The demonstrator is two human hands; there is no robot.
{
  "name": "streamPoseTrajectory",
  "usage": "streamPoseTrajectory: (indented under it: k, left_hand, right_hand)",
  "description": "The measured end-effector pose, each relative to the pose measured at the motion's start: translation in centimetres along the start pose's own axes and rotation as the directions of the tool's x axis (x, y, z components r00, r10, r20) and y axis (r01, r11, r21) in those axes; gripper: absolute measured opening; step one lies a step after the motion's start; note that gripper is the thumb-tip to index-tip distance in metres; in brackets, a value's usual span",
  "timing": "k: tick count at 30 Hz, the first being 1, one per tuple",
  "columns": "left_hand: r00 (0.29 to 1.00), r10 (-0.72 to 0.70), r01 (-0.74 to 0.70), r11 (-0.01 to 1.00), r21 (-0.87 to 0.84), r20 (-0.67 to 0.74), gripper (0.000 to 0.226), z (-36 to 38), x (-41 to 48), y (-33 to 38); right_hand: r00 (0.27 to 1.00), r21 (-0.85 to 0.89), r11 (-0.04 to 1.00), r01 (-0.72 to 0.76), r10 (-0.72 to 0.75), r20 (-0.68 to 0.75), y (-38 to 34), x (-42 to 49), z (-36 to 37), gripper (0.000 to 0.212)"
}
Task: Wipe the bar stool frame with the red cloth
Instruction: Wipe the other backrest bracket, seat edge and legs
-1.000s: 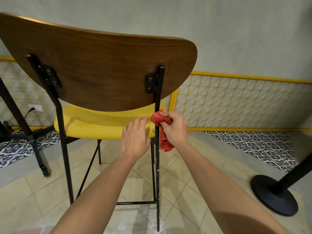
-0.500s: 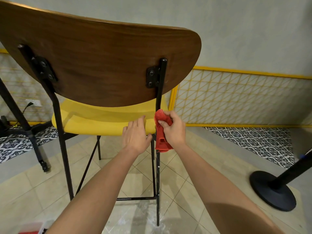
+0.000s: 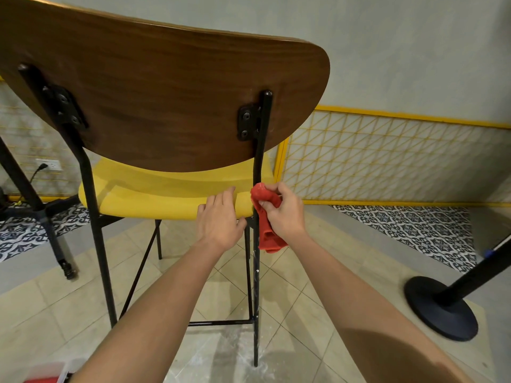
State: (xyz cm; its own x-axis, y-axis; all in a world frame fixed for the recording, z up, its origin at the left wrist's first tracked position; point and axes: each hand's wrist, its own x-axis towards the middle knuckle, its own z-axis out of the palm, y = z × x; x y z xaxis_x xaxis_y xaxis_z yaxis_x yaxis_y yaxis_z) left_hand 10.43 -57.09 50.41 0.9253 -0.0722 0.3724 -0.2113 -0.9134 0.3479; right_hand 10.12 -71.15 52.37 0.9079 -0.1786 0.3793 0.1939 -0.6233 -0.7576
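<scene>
The bar stool stands in front of me, seen from behind: a brown wooden backrest (image 3: 166,100), a yellow seat (image 3: 154,194) and a thin black metal frame (image 3: 255,286). My right hand (image 3: 286,214) grips the red cloth (image 3: 266,217), which is wrapped against the frame's right rear upright at seat height, with a loose end hanging below. My left hand (image 3: 219,219) rests with straight fingers on the seat's rear edge, just left of that upright.
A black round floor base with a slanted pole (image 3: 442,308) stands at the right. Black table legs (image 3: 36,205) are at the left. A red and white container (image 3: 47,375) shows at the bottom left corner. The floor is tiled, with a wall behind.
The view has come closer to the stool. My right hand with the cloth has stayed at the right rear upright at seat height, shifting only slightly. My left hand keeps its place on the seat.
</scene>
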Motion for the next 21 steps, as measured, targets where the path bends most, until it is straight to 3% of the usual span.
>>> streamPoseTrajectory:
  k: [3, 9, 12, 16, 18, 21]
  left_hand:
    - [1.0, 0.017, -0.017, 1.0, 0.011, 0.0, 0.069, 0.1, -0.2, 0.0]
    - [1.0, 0.023, -0.023, 1.0, 0.006, -0.001, 0.07, -0.1, -0.3, -0.1]
    - [0.999, 0.03, -0.03, 0.999, 0.012, 0.016, 0.071, -0.3, -0.3, 0.0]
    - [0.999, 0.037, -0.037, 0.999, 0.015, 0.027, 0.07, -0.3, -0.4, -0.2]
    - [0.999, 0.038, -0.038, 0.999, 0.011, 0.027, 0.07, -0.3, -0.5, -0.2]
    - [0.999, 0.041, -0.042, 0.999, 0.009, 0.027, 0.07, -0.3, -0.4, -0.2]
  right_hand:
    - [0.997, -0.085, 0.996, 0.011, -0.004, 0.076, 0.6, 0.1, -0.8, 0.025]
    - [0.996, -0.043, 0.995, 0.088, -0.089, -0.027, -1.0, 1.1, -1.3, 0.025]
    - [0.984, -0.114, 0.978, 0.172, -0.177, -0.029, -1.3, 0.9, -0.6, 0.021]
    - [0.982, -0.204, 0.961, 0.188, -0.184, 0.038, -0.1, -0.1, -0.4, 0.019]
    - [0.964, -0.288, 0.92, 0.266, -0.253, 0.08, 0.6, -0.5, -0.8, 0.02]
    - [0.873, -0.363, 0.814, 0.454, -0.488, 0.0, 0.4, -0.6, -1.7, 0.027]
